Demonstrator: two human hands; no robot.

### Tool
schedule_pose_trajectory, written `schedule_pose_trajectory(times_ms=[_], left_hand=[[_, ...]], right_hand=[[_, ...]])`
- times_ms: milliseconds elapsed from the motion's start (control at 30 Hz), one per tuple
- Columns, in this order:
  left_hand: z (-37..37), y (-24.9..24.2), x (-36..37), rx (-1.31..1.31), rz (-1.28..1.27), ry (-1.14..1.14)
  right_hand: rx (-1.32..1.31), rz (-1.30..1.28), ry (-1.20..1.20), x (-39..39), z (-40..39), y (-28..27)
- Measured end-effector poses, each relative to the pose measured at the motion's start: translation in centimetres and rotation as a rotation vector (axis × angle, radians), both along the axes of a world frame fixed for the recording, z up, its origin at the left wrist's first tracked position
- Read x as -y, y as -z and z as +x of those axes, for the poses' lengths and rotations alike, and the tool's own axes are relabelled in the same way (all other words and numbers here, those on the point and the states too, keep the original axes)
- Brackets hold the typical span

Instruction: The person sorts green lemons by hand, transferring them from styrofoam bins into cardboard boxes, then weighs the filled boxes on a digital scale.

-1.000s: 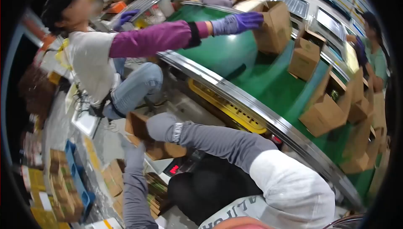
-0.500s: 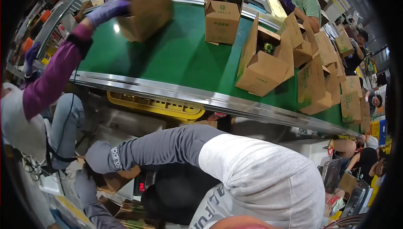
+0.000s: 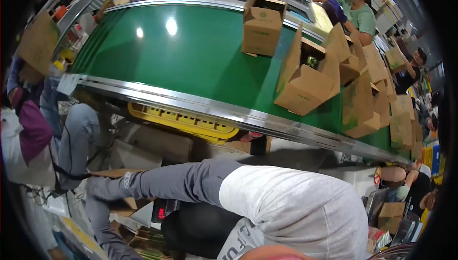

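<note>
My right hand (image 3: 102, 188), in a grey glove, reaches to the lower left over a cardboard box (image 3: 125, 206). Close beside it, at the box's left side, is my left hand (image 3: 94, 207), also gloved. Blur and overlap hide the fingers of both hands, so their grip on the box cannot be made out. Right of the box, a scale display (image 3: 161, 212) shows red digits. Green and brown stalks (image 3: 148, 241) lie below the box. A yellow crate (image 3: 181, 121) sits under the belt's edge.
A green conveyor belt (image 3: 181, 50) with a metal rail (image 3: 191, 100) crosses the view, bearing several open cartons (image 3: 305, 83) on its right part. At the left, a co-worker in purple sleeves (image 3: 36, 131) is beside a raised carton (image 3: 39, 43). Other people stand across the belt.
The co-worker's carton has moved from above the belt to the far left. My right hand has shifted slightly left, closer to my left hand, and more of the box's flap shows.
</note>
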State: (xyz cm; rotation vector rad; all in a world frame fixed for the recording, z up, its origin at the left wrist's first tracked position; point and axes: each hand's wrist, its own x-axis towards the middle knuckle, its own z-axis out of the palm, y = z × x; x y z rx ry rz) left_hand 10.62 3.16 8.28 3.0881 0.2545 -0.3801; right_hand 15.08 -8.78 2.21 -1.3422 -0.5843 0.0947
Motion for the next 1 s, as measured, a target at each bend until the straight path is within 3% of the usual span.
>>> schedule_pose_trajectory(times_ms=[33,67,133,200,233,267,333,400,500,533,633,733,833,900,967,1000], left_hand=[[0.0,-1.7,2.2,0.028,0.133,0.021],[0.1,-0.3,1.0,0.154,-0.052,-0.108],[0.1,2.0,-0.1,0.58,-0.181,0.013],[0.6,3.3,0.6,0.688,-0.361,-0.202],[1.4,4.2,1.7,0.73,-0.83,-0.414],[2.2,6.2,1.2,0.704,-0.892,-0.456],[3.8,10.9,-1.9,0.563,-0.696,-0.386],[4.9,14.2,-4.3,0.475,-0.601,-0.346],[4.2,14.5,-3.9,0.547,-0.721,-0.391],[4.2,14.5,-3.7,0.568,-0.768,-0.404],[4.7,15.3,-3.4,0.606,-0.894,-0.434],[5.6,15.6,-4.2,0.608,-0.977,-0.431],[6.6,15.3,-5.0,0.645,-1.137,-0.462],[6.2,13.9,-4.8,0.741,-1.304,-0.512],[5.6,12.6,-4.4,0.79,-1.376,-0.46],[5.3,12.5,-4.5,0.784,-1.363,-0.389]], right_hand=[[-0.168,0.073,0.019,-1.5,0.3,1.6],[-0.065,0.06,0.069,-2.5,0.4,2.4],[0.134,0.019,0.164,-3.7,-0.2,4.2],[0.255,0.004,0.059,-0.9,0.3,3.5],[0.296,-0.022,0.103,-1.3,0.2,4.1],[0.335,-0.048,0.149,-1.8,0.1,4.9],[0.173,-0.059,0.153,-2.4,-0.4,5.0],[-0.198,-0.003,-0.117,1.9,-0.2,-0.4],[0.139,-0.616,-0.164,4.3,-1.9,-3.7],[0.076,-0.606,-0.135,5.8,-3.2,-6.5],[0.792,-0.505,0.293,5.3,-3.2,-7.1],[0.632,-0.961,0.339,5.6,-1.1,-9.2],[0.361,-1.302,0.221,2.9,-1.6,-7.4],[0.418,-1.303,0.19,1.7,-3.2,-5.7],[0.705,-1.376,0.395,1.3,-5.1,-3.4],[0.665,-1.438,0.251,1.5,-5.6,-3.4]])
